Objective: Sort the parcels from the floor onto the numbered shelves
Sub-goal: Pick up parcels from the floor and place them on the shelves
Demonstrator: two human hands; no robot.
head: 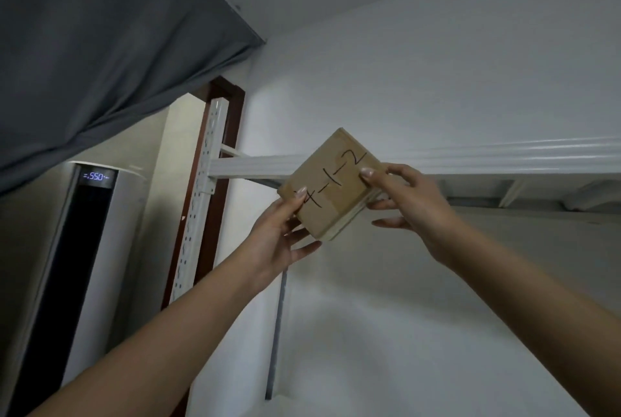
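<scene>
Cardboard parcel (331,186), flat, square, gripped both hands.

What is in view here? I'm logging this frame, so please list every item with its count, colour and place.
Cardboard parcel: one, brown, marked 4-1-2, held up in front of the shelf beam.
Shelf beam: one, white, running across right of centre.
Perforated upright: one, white, at the shelf's left end.
Door frame: one, dark brown, behind the upright.
Tower air conditioner: one, white with black panel, lower left.
Curtain: one, grey, upper left.
Wall: white, behind the shelf.
Left hand: grips the parcel's lower left.
Right hand: grips its right edge.
</scene>
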